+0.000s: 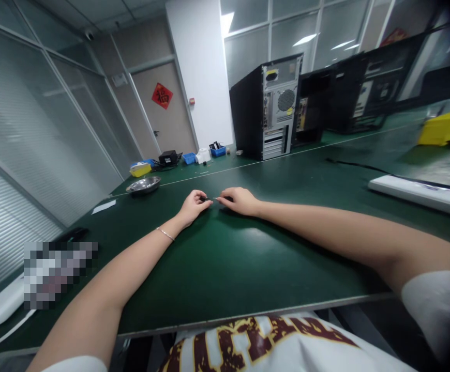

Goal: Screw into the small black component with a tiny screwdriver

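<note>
- A small dark piece (206, 198) is pinched narrowly in the left hand (189, 210); a slim piece (215, 198) is held in the right hand (242, 200).
- Both are best gripped lightly, tips in line, wrists steadied on the table (194, 268).
- Dark left, pale-tipped right, the pieces are seen near each other, left of the far computer (248, 113); contact cannot be told.
</note>
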### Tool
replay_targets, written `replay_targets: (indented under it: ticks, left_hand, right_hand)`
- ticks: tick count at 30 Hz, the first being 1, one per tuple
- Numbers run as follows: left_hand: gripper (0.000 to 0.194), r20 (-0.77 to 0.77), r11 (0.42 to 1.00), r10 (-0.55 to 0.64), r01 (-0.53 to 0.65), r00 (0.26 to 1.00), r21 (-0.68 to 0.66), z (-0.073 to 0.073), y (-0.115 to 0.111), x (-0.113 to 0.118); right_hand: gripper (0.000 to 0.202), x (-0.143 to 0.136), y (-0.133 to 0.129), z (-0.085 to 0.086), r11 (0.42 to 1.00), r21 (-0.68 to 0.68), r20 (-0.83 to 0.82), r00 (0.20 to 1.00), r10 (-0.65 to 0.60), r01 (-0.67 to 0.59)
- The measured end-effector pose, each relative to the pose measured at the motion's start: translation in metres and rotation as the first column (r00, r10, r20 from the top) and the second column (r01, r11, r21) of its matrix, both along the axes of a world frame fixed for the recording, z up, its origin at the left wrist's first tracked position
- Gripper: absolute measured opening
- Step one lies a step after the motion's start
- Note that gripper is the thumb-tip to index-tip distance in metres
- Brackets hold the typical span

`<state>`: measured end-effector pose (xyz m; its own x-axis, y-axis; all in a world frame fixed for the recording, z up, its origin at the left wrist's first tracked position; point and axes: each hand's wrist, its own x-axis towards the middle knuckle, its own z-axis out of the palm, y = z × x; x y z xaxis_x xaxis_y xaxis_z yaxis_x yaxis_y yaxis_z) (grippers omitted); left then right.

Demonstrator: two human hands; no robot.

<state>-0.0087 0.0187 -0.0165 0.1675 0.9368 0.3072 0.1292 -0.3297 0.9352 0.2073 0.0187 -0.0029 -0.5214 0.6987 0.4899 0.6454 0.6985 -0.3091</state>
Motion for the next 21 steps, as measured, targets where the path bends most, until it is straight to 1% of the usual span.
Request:
replay_targets:
  ticks: [2, 6, 9, 11, 13, 15, 18, 21]
  left_hand:
    - [0.042, -0.022, 1.000, 0.011, -0.011, 1.000, 0.023, 0.0002, 0.0003, 0.0000]
    - [0.038, -0.047, 0.999, -0.028, 0.030, 0.998, 0.045, 0.0017, -0.0004, 0.0012]
    - [0.037, -0.118, 0.995, -0.031, 0.042, 0.992, 0.089, 0.0038, -0.0027, 0.0023]
    - [0.035, -0.185, 0.990, -0.013, 0.039, 0.983, 0.139, 0.0053, -0.0046, 0.0027]
    - [0.033, -0.210, 0.984, 0.004, 0.034, 0.978, 0.174, 0.0064, -0.0060, 0.0027]
    - [0.033, -0.170, 0.989, -0.020, 0.044, 0.985, 0.141, 0.0067, -0.0065, 0.0026]
    - [0.040, -0.057, 0.995, -0.089, 0.091, 0.994, 0.029, 0.0060, -0.0063, 0.0028]
    - [0.045, 0.020, 0.991, -0.132, 0.132, 0.991, -0.014, 0.0059, -0.0067, 0.0033]
  right_hand:
    - [0.030, -0.0001, -0.0004, 0.0003, 1.000, 0.010, 0.005, 1.000, 0.004, -0.004]
    - [0.031, -0.0001, -0.0020, 0.0017, 1.000, 0.029, -0.002, 1.000, 0.010, -0.010]
    - [0.031, 0.0001, -0.0029, 0.0025, 0.999, 0.036, -0.019, 1.000, -0.002, 0.003]
    - [0.030, 0.0003, -0.0030, 0.0025, 0.999, 0.033, -0.024, 0.999, -0.022, 0.023]
    - [0.030, 0.0005, -0.0027, 0.0024, 0.999, 0.030, -0.022, 0.999, -0.039, 0.040]
    - [0.030, 0.0006, -0.0024, 0.0022, 0.998, 0.031, -0.015, 0.999, -0.048, 0.049]
    - [0.030, 0.0005, -0.0022, 0.0021, 0.998, 0.033, 0.002, 0.999, -0.051, 0.051]
    - [0.030, 0.0004, -0.0021, 0.0020, 0.998, 0.029, 0.016, 0.999, -0.052, 0.052]
